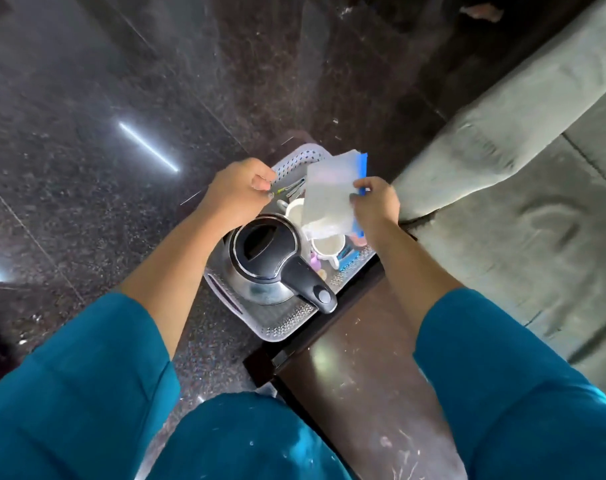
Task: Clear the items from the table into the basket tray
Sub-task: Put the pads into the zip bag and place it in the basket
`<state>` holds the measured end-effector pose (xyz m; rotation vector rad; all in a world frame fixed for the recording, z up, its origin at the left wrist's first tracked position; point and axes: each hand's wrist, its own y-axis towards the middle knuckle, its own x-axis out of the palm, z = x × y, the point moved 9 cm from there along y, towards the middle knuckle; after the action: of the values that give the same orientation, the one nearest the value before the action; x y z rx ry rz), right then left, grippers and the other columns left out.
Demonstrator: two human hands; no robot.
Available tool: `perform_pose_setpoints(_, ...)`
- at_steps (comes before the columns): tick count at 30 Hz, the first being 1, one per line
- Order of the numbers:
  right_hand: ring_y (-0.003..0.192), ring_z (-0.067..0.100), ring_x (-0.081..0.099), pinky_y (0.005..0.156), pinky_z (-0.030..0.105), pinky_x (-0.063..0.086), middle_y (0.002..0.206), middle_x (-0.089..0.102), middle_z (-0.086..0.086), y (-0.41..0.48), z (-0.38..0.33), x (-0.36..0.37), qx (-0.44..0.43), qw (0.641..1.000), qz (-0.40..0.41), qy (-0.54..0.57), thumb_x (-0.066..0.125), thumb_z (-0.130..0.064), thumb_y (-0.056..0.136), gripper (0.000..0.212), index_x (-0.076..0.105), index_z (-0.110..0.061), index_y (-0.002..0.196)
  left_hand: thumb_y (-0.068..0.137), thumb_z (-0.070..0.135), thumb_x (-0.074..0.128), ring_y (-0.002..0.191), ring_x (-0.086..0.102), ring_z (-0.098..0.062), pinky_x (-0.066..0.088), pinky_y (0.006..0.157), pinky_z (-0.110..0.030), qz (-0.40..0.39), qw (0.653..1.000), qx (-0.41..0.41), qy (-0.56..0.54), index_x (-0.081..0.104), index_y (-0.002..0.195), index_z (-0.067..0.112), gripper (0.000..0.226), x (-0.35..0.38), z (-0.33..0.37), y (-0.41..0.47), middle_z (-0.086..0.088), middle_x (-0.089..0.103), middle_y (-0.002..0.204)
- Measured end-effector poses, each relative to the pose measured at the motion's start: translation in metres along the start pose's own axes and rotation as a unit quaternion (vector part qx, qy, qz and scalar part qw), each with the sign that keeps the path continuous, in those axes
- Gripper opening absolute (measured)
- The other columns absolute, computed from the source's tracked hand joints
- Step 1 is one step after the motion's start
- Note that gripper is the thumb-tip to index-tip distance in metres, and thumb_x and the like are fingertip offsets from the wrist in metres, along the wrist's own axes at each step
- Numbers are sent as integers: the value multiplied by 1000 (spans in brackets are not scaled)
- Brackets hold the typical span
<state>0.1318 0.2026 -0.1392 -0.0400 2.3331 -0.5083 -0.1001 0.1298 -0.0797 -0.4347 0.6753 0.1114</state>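
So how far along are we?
Done: the kettle and mugs sit in the basket tray. In hand: the right hand holds a blue-edged clear pouch above it; the left hand is curled at the far rim. Left: setting the pouch down; the table is only partly visible.

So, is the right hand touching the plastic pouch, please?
Touching: the head view shows the right hand gripping the plastic pouch by its blue edge.

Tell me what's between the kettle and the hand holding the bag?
White mugs in the basket tray, between kettle and right hand gripping the bag; head view.
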Motion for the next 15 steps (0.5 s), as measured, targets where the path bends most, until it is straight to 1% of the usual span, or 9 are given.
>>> perform_pose_setpoints(3,97,20,61,83,26,49,120,63,4,13,-7,28,0,999,-32,-4,56,-13,86,30,62,-16,115,85,4,54,101,60,-16,44,90,-25,-35,999,-5,5,61,112,13,29,9,-6,15,-5,67,111)
perform_pose_setpoints(5,99,23,62,87,27,49,117,64,6,26,-11,40,12,999,-38,3,57,-13,85,31,63,-14,115,87,3,50,106,60,-18,44,94,-27,-54,998,0,17,61,114,11,30,13,-7,27,-5,67,114)
perform_pose_setpoints(7,90,22,60,77,20,46,104,64,3,36,-15,47,29,999,-36,17,55,-9,85,28,64,-15,111,89,5,48,107,60,-17,43,91,-24,-64,997,-3,30,61,115,12,29,15,-7,40,-4,66,116)
perform_pose_setpoints(9,72,19,47,65,20,39,82,53,1,41,-19,53,45,997,-21,65,51,-5,82,19,64,-17,90,87,7,52,105,60,-16,43,89,-25,-89,996,-12,26,61,112,17,28,21,-9,51,-3,66,117)
perform_pose_setpoints(11,66,18,39,58,20,37,73,46,1,37,-25,59,40,993,4,108,50,-5,80,15,56,-18,76,82,7,60,105,60,-16,46,93,-30,-141,990,-19,7,60,103,28,30,34,-9,58,-3,64,117)
perform_pose_setpoints(12,68,20,44,55,13,38,76,50,3,32,-26,67,43,993,4,112,51,-9,82,11,54,-19,82,79,7,62,106,59,-16,46,96,-33,-172,985,-22,-3,58,101,34,35,43,-8,58,-3,62,118)
perform_pose_setpoints(13,76,23,51,54,4,38,87,55,7,23,-27,77,48,994,-8,101,52,-13,85,11,55,-17,95,77,6,64,108,57,-15,44,97,-33,-197,980,-21,-4,57,102,38,41,50,-9,58,-2,59,118)
perform_pose_setpoints(14,90,27,57,63,2,43,103,59,12,15,-27,92,53,994,-37,88,52,-16,87,26,54,-11,113,76,6,64,110,54,-13,43,96,-29,-217,976,-15,6,56,107,39,46,57,-9,56,1,57,118)
perform_pose_setpoints(15,102,32,57,79,14,49,119,57,16,9,-26,108,64,991,-75,85,51,-16,88,40,46,-7,127,76,6,64,110,52,-12,40,94,-24,-233,972,-11,24,55,115,38,51,64,-11,57,4,56,118)
